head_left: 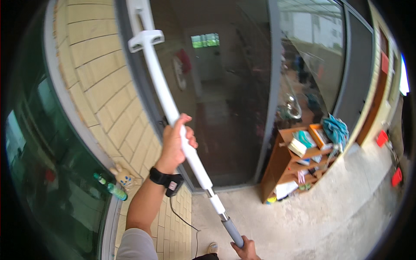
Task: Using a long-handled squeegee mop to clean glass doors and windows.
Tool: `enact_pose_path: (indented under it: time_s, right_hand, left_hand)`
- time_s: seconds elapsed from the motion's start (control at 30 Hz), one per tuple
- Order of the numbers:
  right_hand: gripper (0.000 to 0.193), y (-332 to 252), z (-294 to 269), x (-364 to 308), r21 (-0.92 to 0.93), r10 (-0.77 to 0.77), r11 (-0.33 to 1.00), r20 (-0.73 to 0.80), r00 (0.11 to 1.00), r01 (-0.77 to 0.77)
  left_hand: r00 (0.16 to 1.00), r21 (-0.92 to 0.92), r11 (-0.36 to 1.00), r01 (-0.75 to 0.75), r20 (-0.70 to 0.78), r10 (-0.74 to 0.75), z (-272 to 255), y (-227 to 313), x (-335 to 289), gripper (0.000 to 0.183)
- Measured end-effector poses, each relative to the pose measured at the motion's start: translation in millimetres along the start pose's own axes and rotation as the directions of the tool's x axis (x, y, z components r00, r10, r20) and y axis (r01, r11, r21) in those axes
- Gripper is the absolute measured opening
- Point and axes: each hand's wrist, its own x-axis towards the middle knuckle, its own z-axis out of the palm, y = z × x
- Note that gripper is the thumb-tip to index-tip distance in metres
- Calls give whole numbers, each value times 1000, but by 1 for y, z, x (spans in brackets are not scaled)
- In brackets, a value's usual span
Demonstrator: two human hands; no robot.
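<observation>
A long white telescopic pole [162, 89] runs slantwise from the top edge down to the lower middle. My left hand [175, 145] is closed round its white shaft at mid-length. At the bottom, my right hand [248, 250] grips the end of the grey handle [232, 232]; part of that hand lies beyond the lower edge. Near the top the pole carries a white bracket [146, 40]. Its upper end leaves the view, so I cannot tell what is fitted there. A black band with a small dark box [173, 184] and a cable is strapped to my left wrist.
Behind the pole stands a dark glass door [234, 130] in a grey frame. A cluttered wooden shelf [277, 171] is at right. Left are a tiled wall [104, 91], a window, a green bottle [117, 192] and a rabbit-eared figure [125, 178]. Red dustpans [396, 177] stand far right.
</observation>
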Motion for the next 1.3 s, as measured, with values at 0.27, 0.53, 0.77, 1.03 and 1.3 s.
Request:
enact_pose_path:
  time_s: [0.27,0.53,0.77,1.03,1.3]
  right_hand:
    - [32,38,-51,-43,14,285,958,-33,958,-285]
    - [28,64,-85,-146,29,498,865,-177,849,-502]
    - [22,74,-83,-190,162,552,834,-270,789,-528]
    - [23,142,-109,-274,128,616,787,-196,763,-603]
    - [19,127,-142,-404,53,840,537,65,539,-842]
  left_hand:
    - [999,19,1000,-25,-46,26,58,-75,-19,29]
    - [962,-30,987,158,229,-147,154,-193,-65,32]
    - [929,46,983,180,321,-185,222,-248,-84,33]
    - [921,8,960,281,278,-272,212,-333,-136,30]
    - [846,106,857,504,140,-515,129,-454,-238,17]
